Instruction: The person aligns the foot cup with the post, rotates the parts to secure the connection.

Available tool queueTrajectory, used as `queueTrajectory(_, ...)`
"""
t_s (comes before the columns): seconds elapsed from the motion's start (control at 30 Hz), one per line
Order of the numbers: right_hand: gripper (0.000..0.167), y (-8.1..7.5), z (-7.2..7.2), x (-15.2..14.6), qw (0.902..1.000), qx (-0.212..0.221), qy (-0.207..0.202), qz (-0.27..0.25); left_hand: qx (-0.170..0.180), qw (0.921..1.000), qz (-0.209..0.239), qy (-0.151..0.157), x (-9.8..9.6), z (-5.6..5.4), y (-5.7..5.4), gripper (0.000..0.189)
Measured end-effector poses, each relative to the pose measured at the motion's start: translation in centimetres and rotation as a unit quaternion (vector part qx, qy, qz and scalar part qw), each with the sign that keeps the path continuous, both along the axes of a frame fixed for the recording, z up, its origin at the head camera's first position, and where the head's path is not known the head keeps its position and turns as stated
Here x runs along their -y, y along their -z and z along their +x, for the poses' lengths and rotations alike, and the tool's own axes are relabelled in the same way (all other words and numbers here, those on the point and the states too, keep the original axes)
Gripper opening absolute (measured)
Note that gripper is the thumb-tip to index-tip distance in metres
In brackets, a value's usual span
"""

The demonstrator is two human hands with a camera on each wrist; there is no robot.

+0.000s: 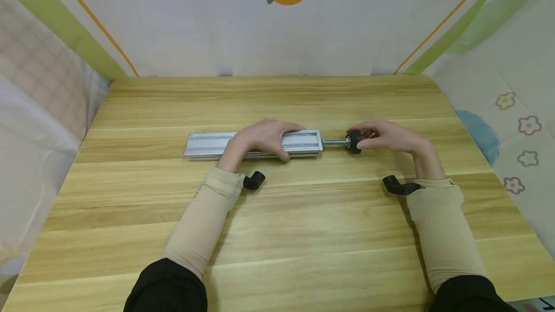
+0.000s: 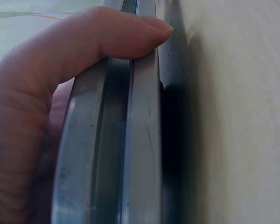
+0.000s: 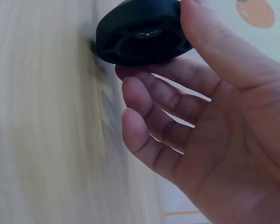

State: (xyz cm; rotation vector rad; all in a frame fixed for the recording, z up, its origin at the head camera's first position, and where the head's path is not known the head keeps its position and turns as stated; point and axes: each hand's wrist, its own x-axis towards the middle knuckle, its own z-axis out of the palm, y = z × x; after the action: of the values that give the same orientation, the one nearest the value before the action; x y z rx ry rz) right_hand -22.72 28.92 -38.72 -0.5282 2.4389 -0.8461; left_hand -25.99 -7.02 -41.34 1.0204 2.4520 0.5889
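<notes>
A long silver aluminium profile point(image 1: 208, 144) lies lengthwise across the table. From its right end sticks a threaded rod with a nut point(image 1: 335, 142), tipped by a round black foot point(image 1: 354, 142). My left hand point(image 1: 266, 137) grips the profile from above, its thumb along the near side; in the left wrist view the thumb point(image 2: 116, 35) crosses the grooved side of the metal. My right hand point(image 1: 386, 136) pinches the black foot between thumb and fingers. The right wrist view shows the hollow, ribbed underside of the foot point(image 3: 144, 39), with the other fingers loosely curled below it.
The wooden table point(image 1: 303, 235) runs back to a white curtain point(image 1: 182, 18) with a printed orange fruit. Black camera mounts stick out from the left sleeve point(image 1: 255, 180) and the right sleeve point(image 1: 396, 186). Printed cloth hangs on both sides.
</notes>
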Motion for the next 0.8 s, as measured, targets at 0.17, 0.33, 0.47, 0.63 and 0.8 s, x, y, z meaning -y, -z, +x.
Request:
queueTrajectory(0.17,0.060,0.09,-0.02,-0.09,0.9999,0.002,-0.001,-0.013,-0.001,1.0000,-0.001,-0.003,0.04,-0.03,0.07,0.091)
queueTrajectory(0.33,0.070,0.32,-0.22,0.19,0.9978,0.018,0.028,-0.057,-0.001,1.0000,-0.002,-0.003,0.02,-0.09,0.14,0.092)
queueTrajectory(0.47,0.071,0.35,-0.24,0.54,0.9976,0.021,0.033,-0.057,0.002,1.0000,-0.002,-0.004,0.00,-0.05,0.12,0.092)
queueTrajectory(0.63,0.068,0.36,-0.19,0.79,0.9976,0.018,0.037,-0.056,0.001,1.0000,-0.004,-0.004,0.00,-0.02,0.09,0.093)
queueTrajectory(0.8,0.062,0.24,-0.14,0.61,0.9976,0.013,0.043,-0.052,-0.001,1.0000,-0.004,-0.006,0.04,-0.02,0.07,0.093)
